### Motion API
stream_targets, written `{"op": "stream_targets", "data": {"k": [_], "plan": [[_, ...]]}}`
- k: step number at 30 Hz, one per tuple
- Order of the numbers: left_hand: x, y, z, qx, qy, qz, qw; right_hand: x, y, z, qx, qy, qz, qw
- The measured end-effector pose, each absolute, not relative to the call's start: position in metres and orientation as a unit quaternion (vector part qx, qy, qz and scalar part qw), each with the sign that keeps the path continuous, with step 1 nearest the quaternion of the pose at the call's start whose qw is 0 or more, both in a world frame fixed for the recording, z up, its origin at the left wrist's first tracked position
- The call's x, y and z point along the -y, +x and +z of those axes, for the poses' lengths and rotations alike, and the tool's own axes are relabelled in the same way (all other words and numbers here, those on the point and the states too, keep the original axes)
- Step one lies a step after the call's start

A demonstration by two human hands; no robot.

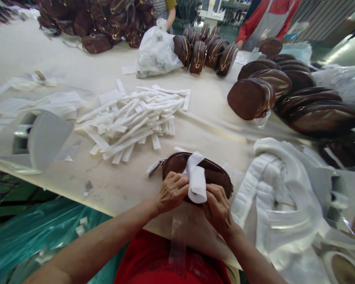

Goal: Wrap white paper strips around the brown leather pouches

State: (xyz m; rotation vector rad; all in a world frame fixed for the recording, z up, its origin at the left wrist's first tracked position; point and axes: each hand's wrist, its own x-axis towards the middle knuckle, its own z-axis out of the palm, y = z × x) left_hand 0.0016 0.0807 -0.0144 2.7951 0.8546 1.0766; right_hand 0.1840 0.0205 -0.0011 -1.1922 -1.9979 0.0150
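Observation:
A small brown zip bag [215,171] lies on the table right in front of me, with a tassel-like zip pull [154,167] at its left end. Over its middle is a white strip [197,184], rolled or folded at the near end. My left hand [173,191] has its fingers closed on the strip's left edge, against the bag. On the other side, my right hand [219,207] pinches the strip's right edge. The fingertips of both hands are partly hidden by the strip and bag.
A loose pile of white strips [136,118] lies left of centre. Brown bags [251,98] are stacked at the right, with more at the back. White padding rolls [284,189] sit near my right arm. A person in a red top [248,29] stands across the table.

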Motion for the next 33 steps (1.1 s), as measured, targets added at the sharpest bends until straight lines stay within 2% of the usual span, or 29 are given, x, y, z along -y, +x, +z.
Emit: {"op": "stream_targets", "data": {"k": [7,15,25,30,33], "plan": [[-0.081,0.000,-0.029,-0.236,0.910,0.340,-0.025,-0.022,0.185,-0.012,0.813,-0.448,-0.050,0.367],[-0.085,-0.008,-0.026,-0.176,0.946,0.265,-0.066,-0.020,0.187,-0.015,0.835,-0.430,-0.131,0.317],[-0.089,-0.009,-0.028,-0.154,0.963,0.208,-0.075,-0.020,0.184,-0.015,0.831,-0.453,-0.074,0.316],[-0.087,-0.008,-0.033,-0.155,0.961,0.217,-0.074,-0.022,0.183,-0.020,0.829,-0.440,-0.131,0.320],[-0.087,-0.007,-0.031,-0.166,0.957,0.226,-0.075,-0.022,0.181,-0.023,0.822,-0.455,-0.125,0.319]]}}
